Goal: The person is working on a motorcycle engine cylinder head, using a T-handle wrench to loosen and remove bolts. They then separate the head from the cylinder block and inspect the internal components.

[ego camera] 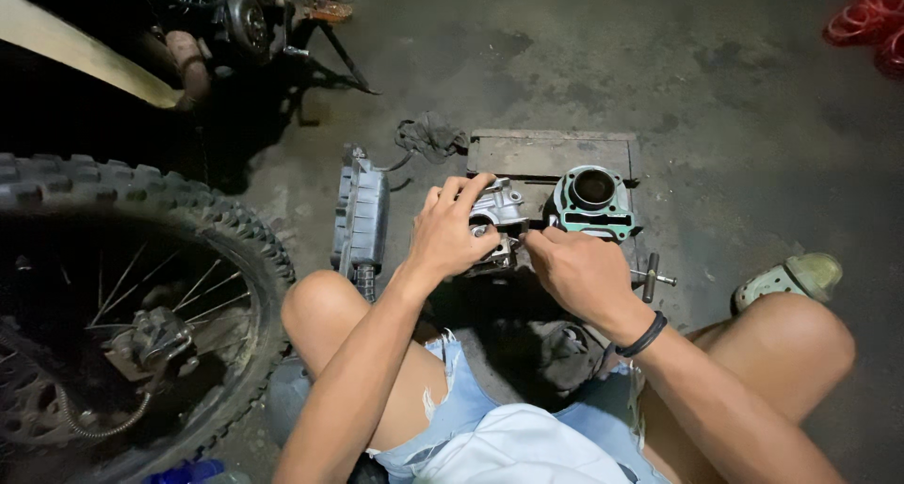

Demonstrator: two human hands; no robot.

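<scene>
Knees bare, person seated on floor | left hand clasps grey cylinder head over wooden block | right hand pinches at its side | green-gasketed cylinder just beside | knobby tyre left.

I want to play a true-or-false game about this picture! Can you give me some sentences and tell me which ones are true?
1. The left hand rests on a metal engine part. True.
2. The cylinder with the green gasket lies on the person's lap. False: it sits on a wooden board on the floor.
3. The right hand has a black band at the wrist. True.
4. The knobby tyre is right of the person. False: it is on their left.
5. A grey cover lies left of the engine part. True.
</scene>
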